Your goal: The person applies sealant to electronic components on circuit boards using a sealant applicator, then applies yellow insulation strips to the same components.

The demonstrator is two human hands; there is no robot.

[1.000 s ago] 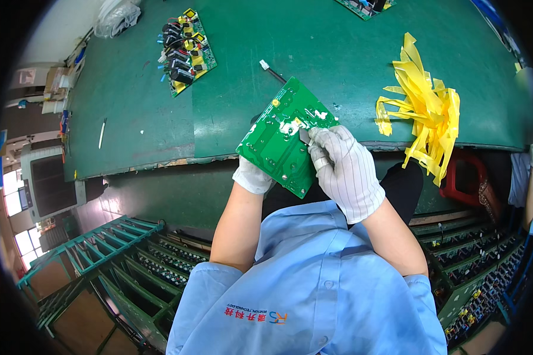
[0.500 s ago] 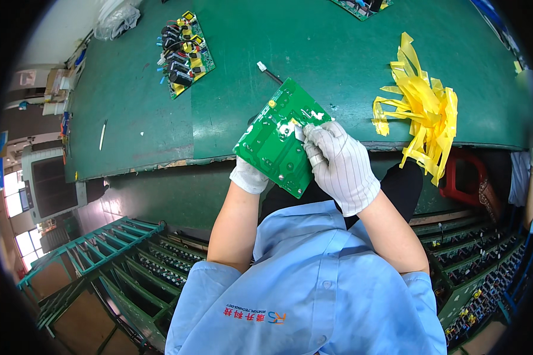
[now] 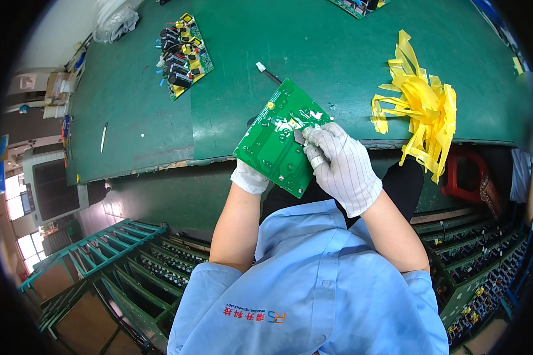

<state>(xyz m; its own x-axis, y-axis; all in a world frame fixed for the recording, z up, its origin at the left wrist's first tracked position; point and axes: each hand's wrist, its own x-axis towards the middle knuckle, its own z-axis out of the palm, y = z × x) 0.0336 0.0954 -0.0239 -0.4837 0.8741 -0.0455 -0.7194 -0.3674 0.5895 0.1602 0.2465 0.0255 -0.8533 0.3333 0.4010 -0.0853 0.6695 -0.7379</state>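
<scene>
A green circuit board (image 3: 272,151) is held tilted over the near edge of the table, its soldered side up. My left hand (image 3: 250,176), in a white glove, grips it from below at the lower left; most of those fingers are hidden behind the board. In my right hand (image 3: 339,163), gloved in striped white, a small flat grey blade (image 3: 299,137) is pinched between thumb and fingers. Its tip is at the board's surface, close to white shiny patches and a small yellow spot. A cable with a white connector (image 3: 260,67) sticks out past the board's far edge.
On the green table (image 3: 142,130) a populated circuit board (image 3: 185,56) lies at the far left, and another (image 3: 361,7) at the far edge. A heap of yellow tape strips (image 3: 426,106) hangs over the front edge at right. Green racks (image 3: 485,266) holding boards flank me; a red stool (image 3: 462,177) stands right.
The board has tilted slightly, so its glare has shifted. My right hand and the blade have moved a little toward me; my left hand keeps its hold.
</scene>
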